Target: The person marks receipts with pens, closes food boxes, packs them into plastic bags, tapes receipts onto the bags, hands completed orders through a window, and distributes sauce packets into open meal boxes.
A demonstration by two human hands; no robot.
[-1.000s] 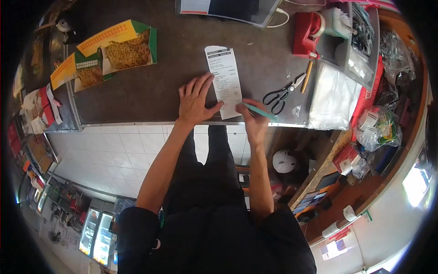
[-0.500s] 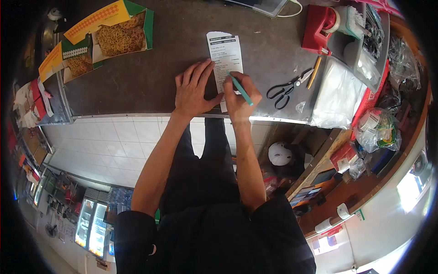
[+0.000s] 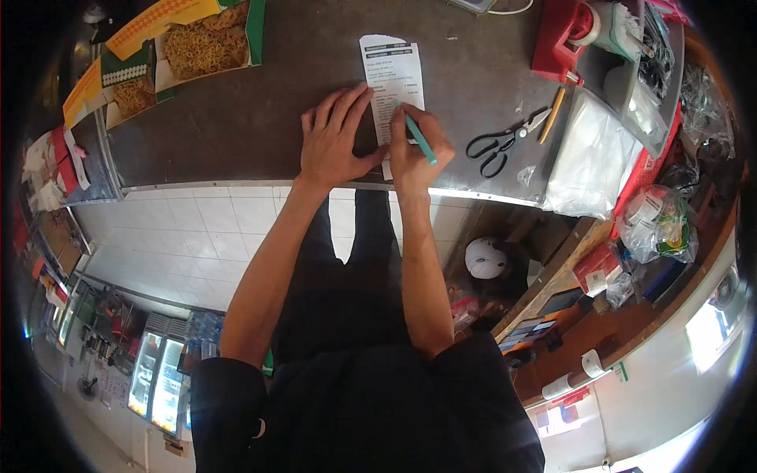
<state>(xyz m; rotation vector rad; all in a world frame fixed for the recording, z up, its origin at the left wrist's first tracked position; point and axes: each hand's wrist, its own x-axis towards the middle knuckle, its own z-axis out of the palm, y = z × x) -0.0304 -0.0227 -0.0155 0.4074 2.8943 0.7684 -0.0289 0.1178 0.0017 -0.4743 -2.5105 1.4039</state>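
Note:
A long printed receipt (image 3: 392,72) lies on the dark counter (image 3: 260,110), its lower end near the front edge. My left hand (image 3: 335,140) rests flat with fingers apart, its fingertips and thumb at the receipt's left side. My right hand (image 3: 419,151) is closed around a teal pen (image 3: 420,140), and its fingers cover part of the receipt's lower half. The pen's tip is over the printed lines. To the right of that hand lie black-handled scissors (image 3: 505,142) and a yellow-brown stick (image 3: 553,116).
Two open boxes of noodles (image 3: 206,49) (image 3: 132,96) stand at the back left. Clear plastic bags (image 3: 587,158), a red tape dispenser (image 3: 558,39) and a grey tray (image 3: 666,102) are on the right. A white helmet-like object (image 3: 485,258) sits below the counter.
My right hand has moved from the receipt's lower right edge up and left onto its printed lines, with the pen. My left hand stays beside the receipt. The view has shifted slightly.

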